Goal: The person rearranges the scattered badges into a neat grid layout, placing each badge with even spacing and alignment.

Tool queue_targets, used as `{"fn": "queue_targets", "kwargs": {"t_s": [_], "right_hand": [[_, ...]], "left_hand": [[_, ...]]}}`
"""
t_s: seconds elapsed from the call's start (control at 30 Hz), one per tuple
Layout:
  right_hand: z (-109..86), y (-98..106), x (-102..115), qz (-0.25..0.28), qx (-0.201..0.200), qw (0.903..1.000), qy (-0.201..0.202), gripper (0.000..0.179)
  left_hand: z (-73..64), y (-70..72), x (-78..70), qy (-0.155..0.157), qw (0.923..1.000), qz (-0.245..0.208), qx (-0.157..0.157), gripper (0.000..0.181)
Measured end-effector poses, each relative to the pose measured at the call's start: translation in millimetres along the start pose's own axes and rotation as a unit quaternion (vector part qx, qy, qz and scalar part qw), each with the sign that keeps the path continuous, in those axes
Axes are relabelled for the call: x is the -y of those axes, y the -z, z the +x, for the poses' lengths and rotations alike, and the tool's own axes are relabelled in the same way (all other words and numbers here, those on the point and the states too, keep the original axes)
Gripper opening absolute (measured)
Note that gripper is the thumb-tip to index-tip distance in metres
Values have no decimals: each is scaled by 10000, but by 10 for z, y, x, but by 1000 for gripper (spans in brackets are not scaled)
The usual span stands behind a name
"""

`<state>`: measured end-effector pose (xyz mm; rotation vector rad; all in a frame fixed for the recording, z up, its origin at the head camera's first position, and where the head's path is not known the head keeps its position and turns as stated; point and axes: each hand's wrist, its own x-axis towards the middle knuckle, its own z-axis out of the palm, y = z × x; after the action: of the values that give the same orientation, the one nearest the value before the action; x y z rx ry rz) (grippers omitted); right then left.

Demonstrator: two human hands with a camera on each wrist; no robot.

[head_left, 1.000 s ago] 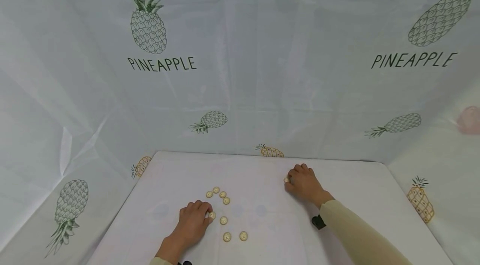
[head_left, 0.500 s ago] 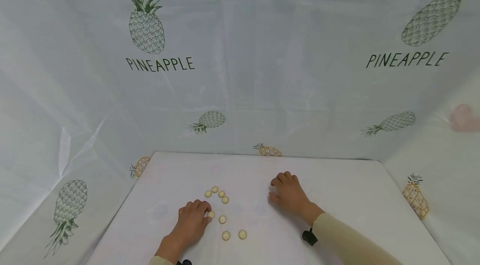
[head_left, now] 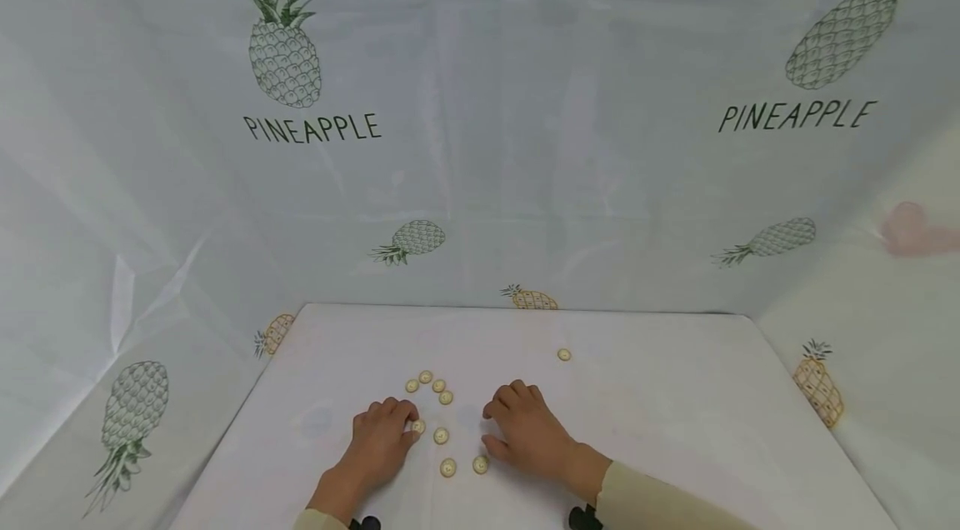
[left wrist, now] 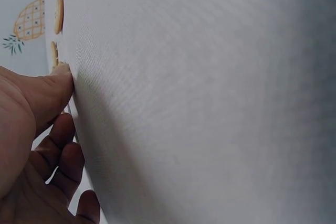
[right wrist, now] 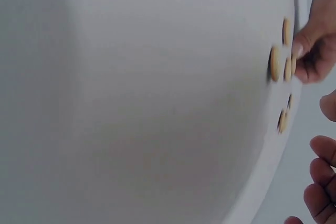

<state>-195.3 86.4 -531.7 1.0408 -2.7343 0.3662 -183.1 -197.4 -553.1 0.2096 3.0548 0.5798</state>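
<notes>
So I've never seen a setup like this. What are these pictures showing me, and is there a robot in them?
No robot, just a person's bare left hand and right hand. The wide picture is taken from the head, looking forward and down; the other two come from the wrists, one each. On the white table lie small round discs, rather like buttons. The wide picture shows nine, counting the held disc, pinched in the left hand's grip. The right hand holds nothing.
</notes>
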Motion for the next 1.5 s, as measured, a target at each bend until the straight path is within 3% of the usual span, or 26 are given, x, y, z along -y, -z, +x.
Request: {"fn": "queue_targets", "kwargs": {"t_s": [0.23, 0.43, 0.7, 0.93, 1.27, 1.5], "right_hand": [[-68, -86, 154, 21, 277, 9979, 589, 22], [-135, -164, 172, 44, 404, 9963, 757, 22], [-157, -217, 168, -23, 122, 9958, 905, 13], [-147, -211, 143, -56, 175, 9963, 836, 12], [-183, -163, 68, 140, 460, 9980, 403, 13], [-214, -167, 32, 123, 354, 9982, 458, 16]], "left_hand": [[8, 53, 1, 84, 10000, 23, 14, 19], [22, 43, 61, 260, 9994, -169, 168, 29], [26, 53, 76, 100, 9997, -188, 113, 22], [37, 50, 93, 226, 9996, -143, 28, 23], [3, 82, 64, 15, 10000, -73, -1, 15], [22, 59, 48, 140, 9997, -171, 42, 20]]}}
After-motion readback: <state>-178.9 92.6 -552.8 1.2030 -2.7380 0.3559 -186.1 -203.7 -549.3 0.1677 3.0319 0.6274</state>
